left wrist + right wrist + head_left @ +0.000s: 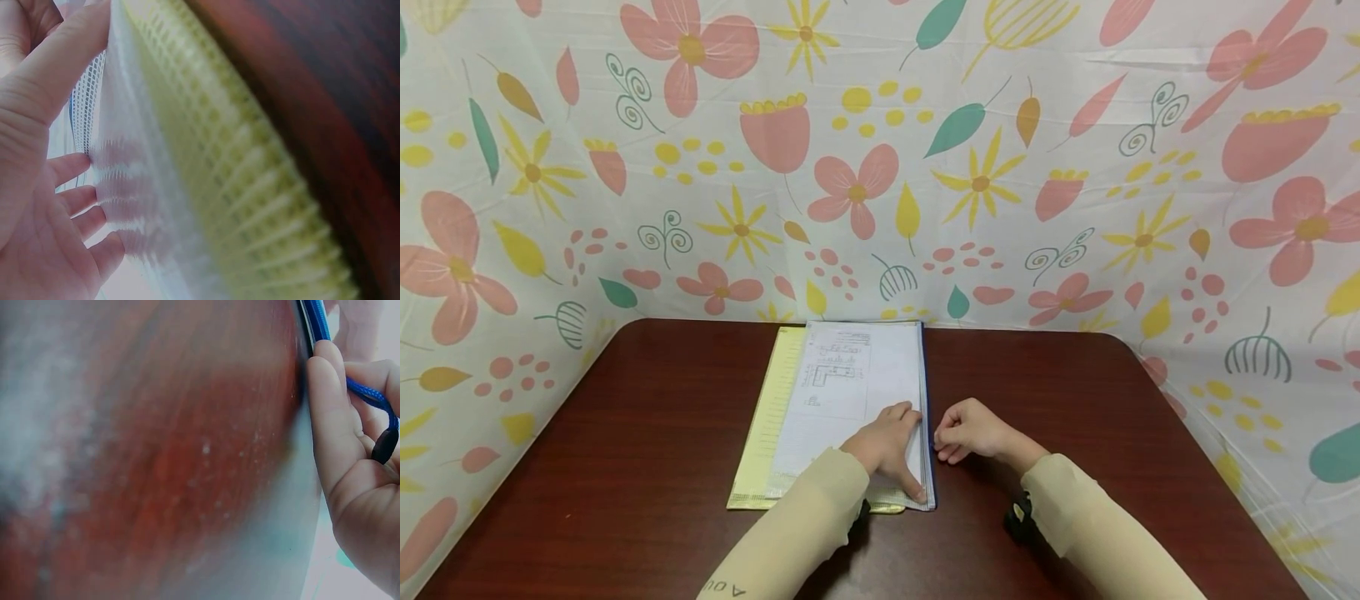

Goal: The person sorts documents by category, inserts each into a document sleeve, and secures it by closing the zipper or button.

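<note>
A clear mesh zipper pouch [827, 433] with a blue right edge holds a white sheet [838, 371] printed with line drawings. It lies on top of a yellow mesh pouch [756, 450], which shows along the left and bottom. My left hand [891, 446] rests on the clear pouch near its right edge, thumb and fingers spread. In the left wrist view, its fingertips [94, 195] touch the mesh surface. Beside the blue edge, my right hand [973, 432] pinches a blue cord zipper pull [370, 392] with a black end. The zipper's slider is hidden by the fingers.
Both pouches lie on a dark reddish-brown table [625, 450], their far ends at its back edge. A floral-patterned curtain [880, 167] stands behind the table and along its sides.
</note>
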Demonstrator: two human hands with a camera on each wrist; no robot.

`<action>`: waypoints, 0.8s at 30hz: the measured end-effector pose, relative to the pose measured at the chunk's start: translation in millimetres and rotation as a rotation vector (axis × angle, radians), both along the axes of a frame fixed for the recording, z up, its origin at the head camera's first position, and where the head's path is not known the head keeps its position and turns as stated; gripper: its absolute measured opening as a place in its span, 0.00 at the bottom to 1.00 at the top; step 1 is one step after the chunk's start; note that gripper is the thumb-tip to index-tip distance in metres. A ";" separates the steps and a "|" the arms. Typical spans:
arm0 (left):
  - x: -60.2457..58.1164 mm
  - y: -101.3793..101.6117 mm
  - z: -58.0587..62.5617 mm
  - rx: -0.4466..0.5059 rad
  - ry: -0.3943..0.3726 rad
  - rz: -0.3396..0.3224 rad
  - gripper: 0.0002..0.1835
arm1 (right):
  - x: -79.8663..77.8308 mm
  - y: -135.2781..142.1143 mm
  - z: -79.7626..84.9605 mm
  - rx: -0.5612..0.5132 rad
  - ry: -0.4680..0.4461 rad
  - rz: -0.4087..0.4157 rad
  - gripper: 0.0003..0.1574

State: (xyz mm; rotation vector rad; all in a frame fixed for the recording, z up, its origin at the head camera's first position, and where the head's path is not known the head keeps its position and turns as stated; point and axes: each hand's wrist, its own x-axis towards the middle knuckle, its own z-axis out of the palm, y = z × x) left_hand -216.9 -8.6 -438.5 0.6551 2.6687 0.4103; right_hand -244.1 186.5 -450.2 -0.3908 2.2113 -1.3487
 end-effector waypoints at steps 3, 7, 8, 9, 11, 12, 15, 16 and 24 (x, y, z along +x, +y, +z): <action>1.0 -0.3 1.7 0.000 0.000 0.000 0.65 | -1.6 -0.1 -0.5 -0.002 -0.005 -0.006 0.09; 1.9 -0.7 3.0 -0.004 0.001 -0.005 0.66 | -3.4 0.2 -0.3 -0.017 -0.004 -0.005 0.11; 1.9 -0.8 2.9 -0.002 0.001 -0.006 0.66 | -3.9 0.2 0.1 -0.019 -0.004 -0.006 0.11; 1.8 -0.9 2.9 -0.004 0.002 -0.008 0.66 | -4.4 0.3 0.1 -0.022 -0.005 -0.008 0.11; 1.4 -1.0 2.5 -0.006 0.002 -0.011 0.66 | -5.1 0.2 0.1 -0.018 -0.005 -0.020 0.11; 1.2 -1.0 2.0 -0.007 0.003 -0.012 0.66 | -5.5 0.1 -0.2 -0.017 -0.007 -0.026 0.11; 0.7 -1.1 1.1 -0.014 0.005 -0.015 0.66 | -7.1 -0.7 -0.8 -0.009 -0.013 -0.049 0.11; 0.5 -1.0 0.8 -0.015 0.005 -0.016 0.66 | -7.7 -1.2 -0.9 -0.008 -0.017 -0.058 0.11; 0.8 -1.9 1.9 -0.013 0.013 -0.010 0.65 | -13.6 -2.8 0.4 -0.006 -0.014 -0.081 0.12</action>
